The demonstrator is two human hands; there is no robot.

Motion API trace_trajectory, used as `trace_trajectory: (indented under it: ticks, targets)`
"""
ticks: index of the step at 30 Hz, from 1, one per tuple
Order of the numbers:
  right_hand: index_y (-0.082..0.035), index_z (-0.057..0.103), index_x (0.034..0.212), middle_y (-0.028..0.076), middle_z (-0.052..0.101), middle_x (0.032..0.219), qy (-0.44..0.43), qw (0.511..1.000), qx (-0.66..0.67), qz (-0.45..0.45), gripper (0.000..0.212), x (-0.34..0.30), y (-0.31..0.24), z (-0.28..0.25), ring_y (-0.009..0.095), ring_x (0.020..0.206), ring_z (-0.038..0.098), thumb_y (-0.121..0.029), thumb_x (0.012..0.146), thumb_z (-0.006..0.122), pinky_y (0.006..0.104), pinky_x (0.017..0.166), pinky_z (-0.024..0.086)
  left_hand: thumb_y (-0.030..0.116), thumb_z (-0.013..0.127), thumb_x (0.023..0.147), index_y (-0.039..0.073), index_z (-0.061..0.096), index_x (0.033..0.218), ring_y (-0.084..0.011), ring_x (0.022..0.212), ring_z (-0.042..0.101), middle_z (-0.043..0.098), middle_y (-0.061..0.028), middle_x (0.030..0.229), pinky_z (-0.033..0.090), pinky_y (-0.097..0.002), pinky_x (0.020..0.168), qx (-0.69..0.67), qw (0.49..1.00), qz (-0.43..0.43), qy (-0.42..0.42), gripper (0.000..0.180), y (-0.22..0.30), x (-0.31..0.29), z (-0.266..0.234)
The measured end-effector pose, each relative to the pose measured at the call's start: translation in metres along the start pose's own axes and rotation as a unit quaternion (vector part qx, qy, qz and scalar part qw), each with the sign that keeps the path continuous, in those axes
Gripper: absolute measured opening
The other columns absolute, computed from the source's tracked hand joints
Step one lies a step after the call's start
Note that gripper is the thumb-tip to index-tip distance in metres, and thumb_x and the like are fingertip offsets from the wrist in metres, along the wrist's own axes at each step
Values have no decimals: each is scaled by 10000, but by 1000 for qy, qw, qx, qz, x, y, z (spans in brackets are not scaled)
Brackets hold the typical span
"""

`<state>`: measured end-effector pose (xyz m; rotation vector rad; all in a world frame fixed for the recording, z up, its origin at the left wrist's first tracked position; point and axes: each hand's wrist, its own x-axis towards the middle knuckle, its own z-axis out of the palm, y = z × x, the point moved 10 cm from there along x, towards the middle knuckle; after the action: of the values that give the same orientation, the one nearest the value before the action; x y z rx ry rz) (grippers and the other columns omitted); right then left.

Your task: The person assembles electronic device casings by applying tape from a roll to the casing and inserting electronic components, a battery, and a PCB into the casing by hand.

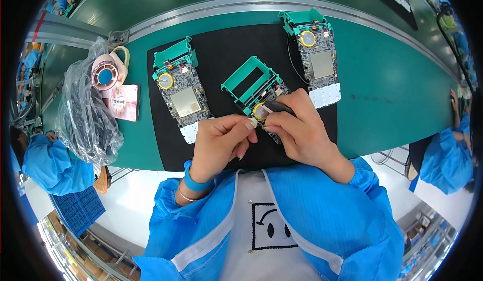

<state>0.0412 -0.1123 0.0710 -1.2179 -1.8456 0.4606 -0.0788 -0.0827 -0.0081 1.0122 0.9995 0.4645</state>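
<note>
In front of me a circuit board (279,91) with a green plastic frame (257,95) lies tilted on a black mat (216,44). A yellow-rimmed coin cell (260,111) sits on it. My left hand (219,140) pinches a small whitish piece (253,122) at the board's near left side; its exact kind is unclear. My right hand (307,135) is closed around a dark, slim tool (280,107), whose tip points at the coin cell. Fingers hide much of the board's near part. A blue band (196,180) circles my left wrist.
Similar boards stand on either side, a left board (186,102) and a right board (322,62), each with a green frame. Farther left are a clear plastic bag (85,115), a pink fan (104,75) and a pink box (130,102). A metal rail (226,10) borders the green table.
</note>
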Motion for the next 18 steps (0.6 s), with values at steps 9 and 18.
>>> trace_trajectory:
  ticks: [9,18]
  targets:
    - [-21,618,782,141,536,898,48,998,1,50,132,-5,6,-5,258,784,522,10,682,698,327,649,427,70,573,874,-43,668,820,-54,416,451,608,-63,638,287,-178,375,-19,999,14,38,158,-2,0,-3]
    - [-57,627,776,106,543,875,65,984,-154,62,154,-8,-5,-18,269,811,510,-24,663,726,345,716,414,96,578,883,-38,664,790,-48,405,454,583,-43,581,278,-178,361,-8,1000,-7,23,185,-3,1,9]
